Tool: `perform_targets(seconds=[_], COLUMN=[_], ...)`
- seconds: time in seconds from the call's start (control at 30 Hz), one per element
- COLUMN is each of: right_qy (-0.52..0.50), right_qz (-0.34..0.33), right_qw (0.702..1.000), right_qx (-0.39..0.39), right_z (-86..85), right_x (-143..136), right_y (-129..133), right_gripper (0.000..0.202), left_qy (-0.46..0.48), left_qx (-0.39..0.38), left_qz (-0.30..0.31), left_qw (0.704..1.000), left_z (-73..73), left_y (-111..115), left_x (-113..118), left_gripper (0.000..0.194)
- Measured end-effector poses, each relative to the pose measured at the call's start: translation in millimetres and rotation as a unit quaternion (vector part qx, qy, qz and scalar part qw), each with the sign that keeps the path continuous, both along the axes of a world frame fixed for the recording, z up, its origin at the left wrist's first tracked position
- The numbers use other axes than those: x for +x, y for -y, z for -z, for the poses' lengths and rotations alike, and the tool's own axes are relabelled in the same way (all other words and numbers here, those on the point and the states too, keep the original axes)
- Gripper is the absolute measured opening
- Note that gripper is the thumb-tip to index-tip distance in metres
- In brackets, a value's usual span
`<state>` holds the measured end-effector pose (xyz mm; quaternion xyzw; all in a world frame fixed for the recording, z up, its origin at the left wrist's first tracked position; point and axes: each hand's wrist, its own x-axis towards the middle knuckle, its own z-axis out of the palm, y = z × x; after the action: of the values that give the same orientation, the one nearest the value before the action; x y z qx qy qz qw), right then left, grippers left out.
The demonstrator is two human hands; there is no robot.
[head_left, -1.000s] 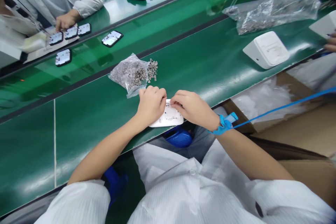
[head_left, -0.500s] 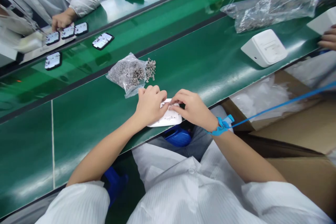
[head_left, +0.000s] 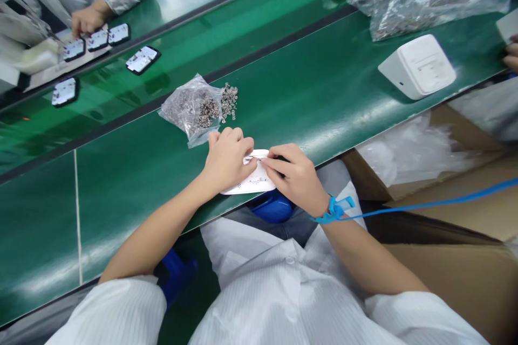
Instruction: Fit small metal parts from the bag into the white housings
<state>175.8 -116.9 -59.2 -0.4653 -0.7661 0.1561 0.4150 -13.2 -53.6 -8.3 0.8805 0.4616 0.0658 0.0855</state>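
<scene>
A white plastic device housing (head_left: 256, 185) lies at the near edge of the green bench, directly before me. My left hand (head_left: 227, 157) is closed over its left side, with the thumb on the upper face. The fingers of my right hand (head_left: 294, 177) come together in a pinch at the housing's upper right part; anything between the fingertips is too small to make out. Just beyond my left hand sits a clear plastic bag (head_left: 182, 105) of small metal parts. Some of these metal parts (head_left: 230, 101) are spilled at its mouth.
Farther right stand a white wedge-shaped device (head_left: 431, 67) and a larger bag of metal parts (head_left: 429, 2). A cardboard box (head_left: 449, 269) is below the bench edge. A blue wrist cord (head_left: 429, 202) runs right. Across the divider, a co-worker's hand (head_left: 89, 19) is by several circuit units (head_left: 142, 59).
The view has shifted slightly. My right hand has tilted, its fingertips still at the housing's upper part. My left hand keeps its place on the housing.
</scene>
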Motion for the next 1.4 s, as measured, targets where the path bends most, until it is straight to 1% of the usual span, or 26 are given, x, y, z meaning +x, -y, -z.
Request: perform_targets(seconds=[0.07,0.13,0.23,0.3,0.33,0.4,0.53,0.63,0.77,0.87,0.93,1.03,1.13,1.17,1.2,1.23,1.27,1.33,1.4], right_qy=[0.028,0.033,-0.015,-0.034,-0.031,-0.015,-0.032,-0.052,-0.058,-0.062,-0.062,-0.054,-0.064,-0.073,-0.079,-0.08,-0.071,-0.028,0.035], right_qz=[-0.024,-0.029,-0.001,0.02,0.024,0.024,0.002,-0.012,-0.002,-0.016,-0.021,-0.038,-0.078,-0.077,-0.061,-0.029,0.018,0.137,0.262], right_qw=[0.999,0.999,1.0,0.999,0.998,0.997,0.995,0.994,0.992,0.991,0.99,0.99,0.989,0.99,0.992,0.995,0.997,0.99,0.964], right_qx=[0.002,0.006,-0.012,-0.037,-0.05,-0.074,-0.097,-0.1,-0.112,-0.118,-0.122,-0.122,-0.104,-0.093,-0.078,-0.059,-0.036,0.004,0.018], right_z=[-1.1,-1.4,-1.3,-1.7,-2.0,-2.5,-1.5,0.4,0.2,-1.3,-1.9,-1.4,-0.8,-0.8,-0.8,-0.8,-0.7,0.1,1.9], right_x=[1,1,1,0,-1,-2,-2,1,1,0,1,4,14,20,27,37,48,77,113], right_y=[-1,-2,-7,-11,-14,-19,-25,-28,-35,-41,-43,-43,-39,-38,-37,-38,-39,-46,-57], right_gripper=[0.023,0.022,0.016,0.024,0.028,0.029,0.029,0.026,0.017,0.015,0.015,0.016,0.025,0.028,0.031,0.031,0.031,0.033,0.042], left_qy=[-0.006,-0.009,-0.014,-0.018,-0.018,-0.016,-0.021,-0.025,-0.022,-0.021,-0.017,-0.021,-0.03,-0.032,-0.032,-0.033,-0.036,-0.045,-0.063], left_qx=[0.01,0.022,0.036,0.041,0.04,0.03,0.013,0.019,0.024,0.023,0.021,0.014,0.004,0.004,0.004,0.005,0.007,0.015,0.028], left_qz=[0.004,0.01,0.014,0.015,0.017,0.023,0.029,0.023,0.01,0.016,0.016,0.005,0.0,0.0,-0.001,-0.003,-0.005,-0.012,-0.021], left_qw=[1.0,1.0,0.999,0.999,0.999,0.999,0.999,0.999,0.999,0.999,1.0,1.0,1.0,0.999,0.999,0.999,0.999,0.999,0.997], left_z=[-0.1,0.2,0.7,-0.2,-1.1,-3.6,-7.1,-7.0,-6.6,-7.2,-7.8,-8.8,-9.5,-9.7,-9.8,-10.1,-10.6,-12.6,-16.1], left_y=[0,0,1,2,3,3,5,6,8,8,8,6,4,4,3,4,4,6,10], left_x=[1,3,3,3,2,0,-3,-4,-3,-3,-3,-2,1,2,2,2,1,-4,-18], left_gripper=[0.016,0.016,0.017,0.017,0.017,0.018,0.023,0.017,0.009,0.015,0.016,0.014,0.013,0.013,0.013,0.014,0.014,0.014,0.013])
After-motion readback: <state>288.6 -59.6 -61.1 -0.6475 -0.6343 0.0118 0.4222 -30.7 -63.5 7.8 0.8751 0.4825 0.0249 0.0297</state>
